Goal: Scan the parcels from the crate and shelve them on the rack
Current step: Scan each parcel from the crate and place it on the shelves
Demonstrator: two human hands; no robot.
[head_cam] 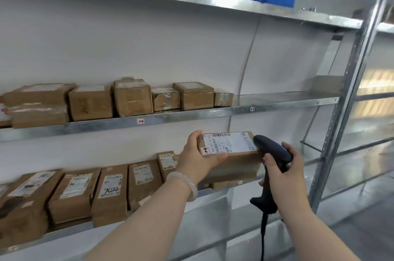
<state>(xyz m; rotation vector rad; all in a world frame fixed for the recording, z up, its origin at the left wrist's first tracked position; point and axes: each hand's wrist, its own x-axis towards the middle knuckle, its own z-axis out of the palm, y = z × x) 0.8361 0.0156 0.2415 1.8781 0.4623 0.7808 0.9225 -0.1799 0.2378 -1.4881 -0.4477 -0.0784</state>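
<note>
Left hand: the left hand (197, 157) is closed round the left end of the parcel (229, 155) at lower centre of the frame, thumb laid across the near edge of the label (228, 142), fingers curled behind; a pale bangle (184, 184) sits on the wrist.
Right hand: the right hand (283, 170) is wrapped round the grip of the scanner (271, 154), whose head is at the parcel's right end, touching it or just beside it; I cannot tell if the trigger is pressed.
Parcel: held in the air, label up, in front of the lower shelf (239, 183) and below the middle shelf (191, 114).
Risk, drop: the parcel hangs from one end in one hand only; a nudge from the scanner head could tip the free end down and pull it loose.
Risk, misread: the scanner looks very close and low to the label, and the thumb lies near the barcode at the label's left, so the code may be missed or partly covered.
Risk, cable: the cord (263, 231) hangs down at lower centre and could catch the shelf edge when the arm swings.
Risk, shelving: boxes (132, 98) crowd the left of the middle shelf, bare metal lies at centre right; pushing in too near the row could shove a neighbour askew.
Risk, lower row: packets (110, 192) stand leaning at lower left, and a bump could topple them.
Crate: not in view.
</note>
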